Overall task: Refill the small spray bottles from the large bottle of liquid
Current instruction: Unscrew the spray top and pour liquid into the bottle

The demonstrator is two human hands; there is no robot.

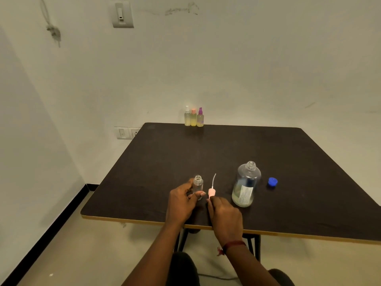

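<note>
My left hand (182, 200) grips a small clear spray bottle (198, 183) that stands upright and uncapped on the dark table (156, 162). Just right of it, my right hand (223, 212) pinches a pink spray head (211, 191) whose thin white tube points up and away. The large clear bottle (245, 184) stands open to the right, with a little liquid at its bottom. Its blue cap (272, 181) lies on the table further right.
Three small spray bottles (193, 117) with yellowish liquid stand in a row at the table's far edge, against the wall. The table's near edge runs just under my wrists. Wall sockets sit at the table's far left corner.
</note>
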